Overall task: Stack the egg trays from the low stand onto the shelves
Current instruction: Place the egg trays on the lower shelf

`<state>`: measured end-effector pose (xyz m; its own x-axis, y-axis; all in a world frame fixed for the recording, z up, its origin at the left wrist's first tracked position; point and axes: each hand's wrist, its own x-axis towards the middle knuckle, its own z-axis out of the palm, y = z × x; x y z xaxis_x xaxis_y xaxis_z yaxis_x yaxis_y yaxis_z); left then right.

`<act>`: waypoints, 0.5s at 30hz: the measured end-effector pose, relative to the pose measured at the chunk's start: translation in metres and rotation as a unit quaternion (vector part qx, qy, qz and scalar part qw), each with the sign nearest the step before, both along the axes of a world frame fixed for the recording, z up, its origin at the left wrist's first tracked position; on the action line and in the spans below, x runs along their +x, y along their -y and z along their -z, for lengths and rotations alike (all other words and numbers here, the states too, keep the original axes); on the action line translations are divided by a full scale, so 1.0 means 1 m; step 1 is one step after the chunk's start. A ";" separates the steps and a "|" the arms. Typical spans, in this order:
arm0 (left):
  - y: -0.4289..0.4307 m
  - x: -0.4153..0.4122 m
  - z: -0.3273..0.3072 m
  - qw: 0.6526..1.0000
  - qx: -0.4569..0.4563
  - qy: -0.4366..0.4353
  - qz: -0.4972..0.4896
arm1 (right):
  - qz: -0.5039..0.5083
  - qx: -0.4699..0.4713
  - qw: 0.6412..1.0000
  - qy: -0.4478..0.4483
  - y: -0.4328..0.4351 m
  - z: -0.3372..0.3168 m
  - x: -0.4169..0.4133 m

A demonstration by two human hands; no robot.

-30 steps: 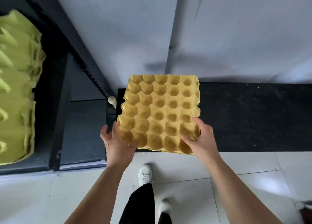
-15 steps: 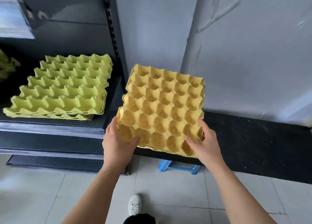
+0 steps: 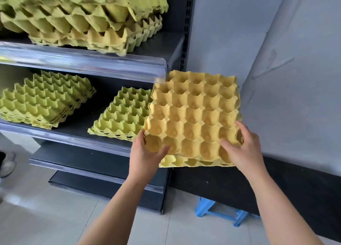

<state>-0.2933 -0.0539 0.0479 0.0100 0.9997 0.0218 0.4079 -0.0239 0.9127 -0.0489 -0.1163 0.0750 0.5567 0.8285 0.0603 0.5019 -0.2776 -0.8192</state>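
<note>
Since the earlier frame, orange egg tray (image 3: 193, 115) sits higher, level with the middle shelf (image 3: 77, 134), beside its right end. Left hand (image 3: 147, 152) and right hand (image 3: 241, 148) clamp its near corners, thumbs in cups.

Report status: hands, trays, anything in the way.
Both gripping: left hand, right hand, near corners of orange trays. Trays in air, not yet shelved. Upper shelf lip close to their far left corner.

Bright, even light; top shelf stack (image 3: 83, 17) motion-blurred, edges bowed by wide-angle lens.
</note>
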 end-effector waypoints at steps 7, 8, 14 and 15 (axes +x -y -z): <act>-0.035 -0.044 -0.015 0.997 0.003 0.024 0.073 | 0.061 0.013 0.998 0.023 -0.003 -0.021 -0.050; -0.037 -0.048 -0.014 0.996 -0.004 0.027 0.086 | 0.072 0.007 0.997 0.025 -0.002 -0.022 -0.056; -0.041 -0.054 0.005 0.989 -0.056 0.034 0.135 | 0.108 -0.021 0.993 0.050 0.006 -0.020 -0.071; -0.040 -0.053 0.009 0.987 -0.069 0.038 0.139 | 0.109 -0.024 0.992 0.058 0.007 -0.019 -0.071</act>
